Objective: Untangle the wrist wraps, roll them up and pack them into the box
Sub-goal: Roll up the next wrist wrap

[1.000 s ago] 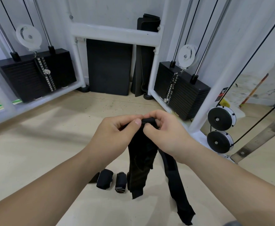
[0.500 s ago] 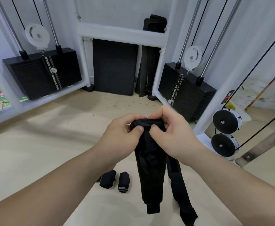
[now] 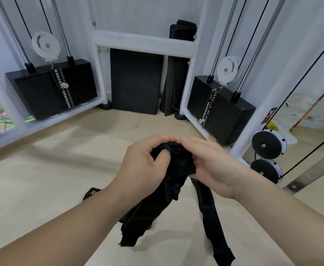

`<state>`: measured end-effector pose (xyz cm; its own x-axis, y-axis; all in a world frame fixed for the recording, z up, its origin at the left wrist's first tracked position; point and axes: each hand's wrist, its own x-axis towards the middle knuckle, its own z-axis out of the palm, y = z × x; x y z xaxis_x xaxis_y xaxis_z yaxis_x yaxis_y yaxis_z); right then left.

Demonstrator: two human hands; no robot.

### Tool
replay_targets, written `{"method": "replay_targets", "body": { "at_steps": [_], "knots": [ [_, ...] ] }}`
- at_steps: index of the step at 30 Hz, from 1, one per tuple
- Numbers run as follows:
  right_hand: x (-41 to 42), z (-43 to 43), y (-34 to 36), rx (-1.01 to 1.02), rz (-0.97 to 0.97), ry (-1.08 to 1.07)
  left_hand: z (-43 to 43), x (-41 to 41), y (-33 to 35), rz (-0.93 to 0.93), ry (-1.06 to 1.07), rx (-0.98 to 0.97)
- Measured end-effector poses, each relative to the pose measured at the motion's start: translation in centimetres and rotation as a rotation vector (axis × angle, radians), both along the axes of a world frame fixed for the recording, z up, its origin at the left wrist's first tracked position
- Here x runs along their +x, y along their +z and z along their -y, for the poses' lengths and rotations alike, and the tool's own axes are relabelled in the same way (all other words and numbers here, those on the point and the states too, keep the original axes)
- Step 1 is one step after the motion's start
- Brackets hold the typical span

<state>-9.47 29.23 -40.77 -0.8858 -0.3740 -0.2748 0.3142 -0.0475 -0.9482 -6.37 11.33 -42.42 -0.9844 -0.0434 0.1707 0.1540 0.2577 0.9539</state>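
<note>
A tangled bunch of black fabric wrist wraps (image 3: 179,162) is held in mid-air between the two hands, above a pale wooden floor (image 3: 61,179). The bunched upper end of the wraps is enclosed by the grip of both hands. It is clasped from the left by the left hand (image 3: 143,167), whose thumb is pressed on the near face of the fabric while the fingers are hooked over its top edge. From the right it is gripped by the right hand (image 3: 213,169), whose fingertips are brought over the top until those of the left hand are almost met; the right thumb cannot be made out.

Two lengths are left hanging below the grip. A wide crumpled length (image 3: 138,223) is draped down and to the left, beside the left forearm. A narrower strap (image 3: 208,214) is let fall to the right, and its frayed end is seen near the lower edge of the view. Whether either end touches the floor cannot be told.

Both forearms are stretched forward from the lower corners of the view and brought together at its centre, with the backs of the hands turned upward.

A small black piece with a white mark (image 3: 92,192) is seen on the floor just behind the left forearm and is mostly hidden by it. Beyond, a white tubular machine frame (image 3: 143,42) is flanked by a left black weight stack (image 3: 42,93) and a right black weight stack (image 3: 224,120), and a flat black pad (image 3: 136,81) is leaned against the wall between them.
</note>
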Motion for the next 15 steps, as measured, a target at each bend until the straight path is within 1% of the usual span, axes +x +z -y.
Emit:
{"method": "replay_targets", "body": {
  "at_steps": [5,7,9,11,13,15],
  "knots": [
    [0.0,-0.2,0.2,0.069,0.053,0.03,0.0,0.3,-0.2,-0.143,0.001,-0.144],
    [-0.1,-0.3,0.2,0.05,0.06,0.016,-0.1,0.4,-0.2,-0.212,0.006,-0.224],
    [0.0,-0.1,0.3,0.017,0.071,-0.032,-0.2,0.4,-0.1,-0.224,0.014,-0.247],
    [0.0,0.0,0.2,0.006,0.095,-0.085,-0.1,0.2,0.2,-0.117,-0.035,-0.163],
    [0.0,0.0,0.0,0.03,0.1,-0.122,0.2,0.0,0.7,0.042,-0.116,-0.048],
    [-0.1,-0.2,0.0,0.063,0.08,-0.148,0.5,-0.2,1.1,0.188,-0.167,0.022]
  ]
}}
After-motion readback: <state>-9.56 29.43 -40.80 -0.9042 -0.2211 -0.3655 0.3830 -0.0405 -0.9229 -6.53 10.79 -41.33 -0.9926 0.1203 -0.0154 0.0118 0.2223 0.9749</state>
